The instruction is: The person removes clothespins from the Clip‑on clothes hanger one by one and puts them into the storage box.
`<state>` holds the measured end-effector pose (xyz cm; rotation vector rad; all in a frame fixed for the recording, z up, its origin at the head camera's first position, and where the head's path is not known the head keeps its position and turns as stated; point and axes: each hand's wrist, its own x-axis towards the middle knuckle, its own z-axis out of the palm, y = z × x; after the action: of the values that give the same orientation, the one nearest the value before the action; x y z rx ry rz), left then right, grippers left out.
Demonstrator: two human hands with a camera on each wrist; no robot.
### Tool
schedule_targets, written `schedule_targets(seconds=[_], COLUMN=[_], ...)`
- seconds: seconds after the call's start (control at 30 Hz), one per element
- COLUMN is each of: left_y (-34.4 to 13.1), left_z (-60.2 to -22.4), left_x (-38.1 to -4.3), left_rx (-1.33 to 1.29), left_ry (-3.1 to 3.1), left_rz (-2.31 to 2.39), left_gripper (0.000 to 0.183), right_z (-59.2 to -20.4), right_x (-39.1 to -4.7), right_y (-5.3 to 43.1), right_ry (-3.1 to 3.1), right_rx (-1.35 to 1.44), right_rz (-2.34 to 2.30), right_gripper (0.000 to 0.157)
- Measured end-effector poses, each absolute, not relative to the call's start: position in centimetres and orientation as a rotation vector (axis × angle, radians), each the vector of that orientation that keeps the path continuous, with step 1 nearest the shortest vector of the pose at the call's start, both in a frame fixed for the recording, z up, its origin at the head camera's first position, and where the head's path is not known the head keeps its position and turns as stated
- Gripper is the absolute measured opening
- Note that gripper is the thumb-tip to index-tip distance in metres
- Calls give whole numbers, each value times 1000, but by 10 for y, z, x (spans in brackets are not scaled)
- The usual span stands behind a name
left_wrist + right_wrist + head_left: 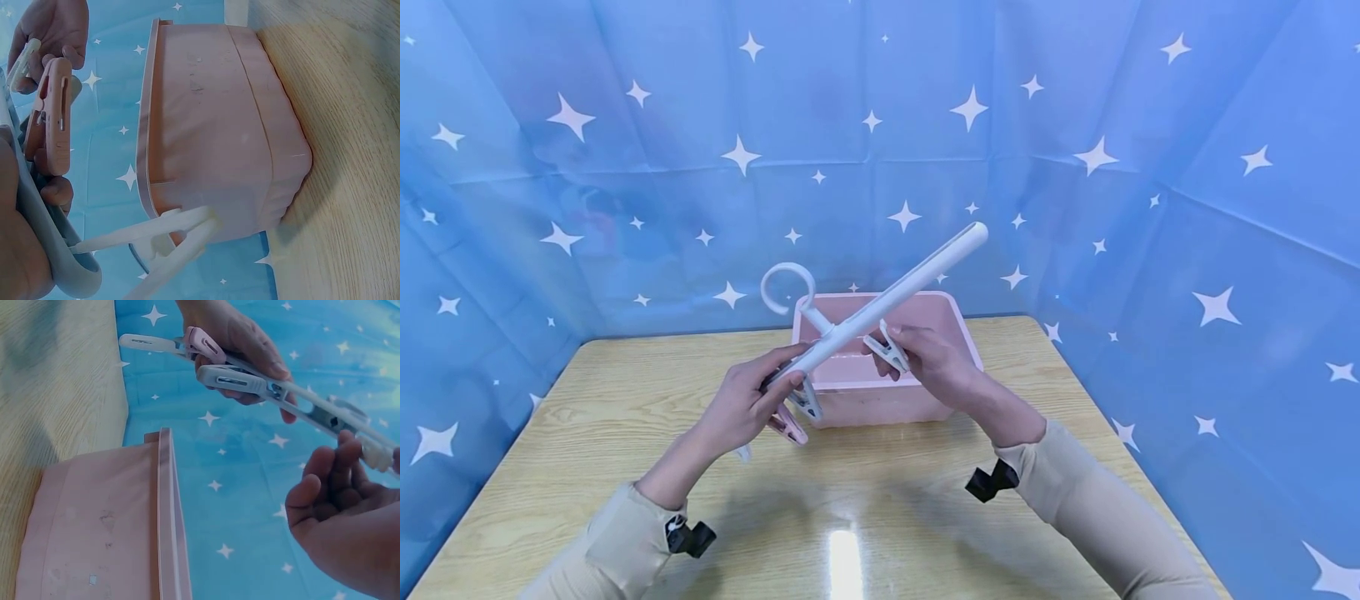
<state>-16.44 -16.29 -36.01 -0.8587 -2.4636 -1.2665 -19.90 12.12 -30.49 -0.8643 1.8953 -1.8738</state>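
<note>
The work on the hanger (880,308) looks partly done. Three clips hang along its left part: a pink clip (205,345), a blue-grey clip (231,380) and, nearest that end, a white clip (147,342). A fourth, the pale clip (895,357), is at the bar's right half; whether its mouth bites the bar or only touches it cannot be told, so that one seems to be the step in hand. No clip shows on the stretch of bar beyond it, toward the raised right end.

The person holds the hanger above the worktop (647,400), tilted, with the hook (786,267) up and to the left. The left hand (748,396) grips the bar near its lower end, thumb on the near side. The right hand (928,362) pinches the pale clip between thumb and fingers.

Beyond the hands, a pink box (880,406) stands on the worktop near its back edge; part of its inside is hidden by the hanger and the hands. The worktop is light wood grain, with a bright glare near the front and soft shadows under the arms. Blue cloth (677,125) with white stars, creased by folds, covers the back and both sides.
</note>
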Motion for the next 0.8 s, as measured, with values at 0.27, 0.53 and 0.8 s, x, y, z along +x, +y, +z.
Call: schedule_targets(seconds=[0.27, 0.53, 0.8], left_y=[-164, -164, -166], left_z=[-359, -359, -359], left_x=[-165, -164, -163], left_rx=[-877, -871, -864], left_ry=[-2442, -2447, -2451], left_rz=[-1294, -1334, -1308], left_gripper=[39, 39, 39], right_z=[-305, -302, -306], right_x=[-201, -198, -200], right_y=[121, 121, 123], right_ry=[1863, 1910, 1955], right_rx=[-921, -846, -874], right_rz=[-1897, -1919, -1940], right_gripper=[33, 29, 29])
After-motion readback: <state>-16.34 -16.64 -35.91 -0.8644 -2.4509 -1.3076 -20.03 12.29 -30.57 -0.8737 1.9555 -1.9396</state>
